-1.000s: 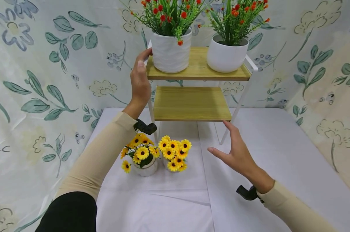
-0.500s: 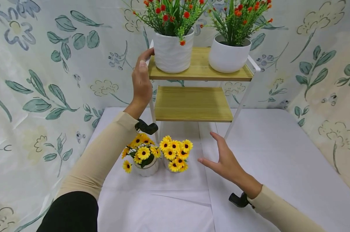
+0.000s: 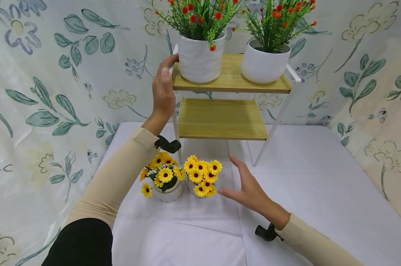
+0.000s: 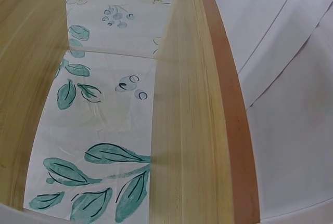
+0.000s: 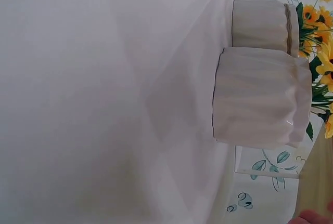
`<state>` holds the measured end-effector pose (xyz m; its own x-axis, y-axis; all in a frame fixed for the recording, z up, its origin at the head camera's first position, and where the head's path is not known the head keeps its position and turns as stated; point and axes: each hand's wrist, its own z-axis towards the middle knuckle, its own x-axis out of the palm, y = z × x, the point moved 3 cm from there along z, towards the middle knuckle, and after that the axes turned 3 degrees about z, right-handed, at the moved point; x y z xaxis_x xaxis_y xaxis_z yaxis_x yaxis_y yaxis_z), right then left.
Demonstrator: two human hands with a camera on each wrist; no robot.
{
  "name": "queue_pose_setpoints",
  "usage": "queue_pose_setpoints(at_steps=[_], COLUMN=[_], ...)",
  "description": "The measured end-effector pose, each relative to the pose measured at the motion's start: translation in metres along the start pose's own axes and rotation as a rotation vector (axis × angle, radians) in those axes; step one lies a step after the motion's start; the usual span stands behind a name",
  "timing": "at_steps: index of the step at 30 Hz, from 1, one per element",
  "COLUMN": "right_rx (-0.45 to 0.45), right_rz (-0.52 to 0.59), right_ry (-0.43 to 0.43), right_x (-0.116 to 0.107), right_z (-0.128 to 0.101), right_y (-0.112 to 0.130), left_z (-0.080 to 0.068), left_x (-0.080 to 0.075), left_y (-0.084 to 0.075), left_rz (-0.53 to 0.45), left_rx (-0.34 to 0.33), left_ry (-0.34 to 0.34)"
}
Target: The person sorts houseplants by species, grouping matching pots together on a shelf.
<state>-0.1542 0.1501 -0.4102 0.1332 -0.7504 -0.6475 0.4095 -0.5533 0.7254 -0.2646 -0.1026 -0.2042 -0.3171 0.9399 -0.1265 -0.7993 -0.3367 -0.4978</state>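
Observation:
A two-tier shelf with wooden boards and a white frame stands at the back in the head view. My left hand grips the upper left side of its frame, fingers over the rail; the left wrist view shows the boards but not the hand. Two pots of yellow artificial sunflowers stand before the shelf: a left pot and a right pot. My right hand, thumb and fingers spread apart, is just right of the right pot's flowers, holding nothing. Its fingertips show at the right wrist view's corner.
On the top board stand two white pots of red flowers, a ribbed pot on the left and a smooth pot on the right. A white cloth covers the table. Floral fabric hangs behind and at the sides.
My right hand has moved left and down from the shelf's lower right edge to beside the right sunflower pot. The left hand keeps its place on the shelf. The view shifts slightly.

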Motion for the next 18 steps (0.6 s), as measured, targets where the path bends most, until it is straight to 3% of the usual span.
queue_pose_setpoints(at_steps=[5, 13, 18], right_rx=[-0.007, 0.025, 0.048], right_rz=[0.019, 0.04, 0.051], right_ry=[0.026, 0.06, 0.08], right_x=[0.008, 0.02, 0.027], right_z=[0.001, 0.003, 0.003], right_y=[-0.001, -0.002, -0.003], left_z=[0.001, 0.003, 0.005], left_x=[-0.001, -0.002, -0.007], left_y=[0.0, 0.029, 0.032], left_rz=[0.01, 0.035, 0.035], left_rx=[-0.011, 0.027, 0.011], left_ry=[0.029, 0.087, 0.146])
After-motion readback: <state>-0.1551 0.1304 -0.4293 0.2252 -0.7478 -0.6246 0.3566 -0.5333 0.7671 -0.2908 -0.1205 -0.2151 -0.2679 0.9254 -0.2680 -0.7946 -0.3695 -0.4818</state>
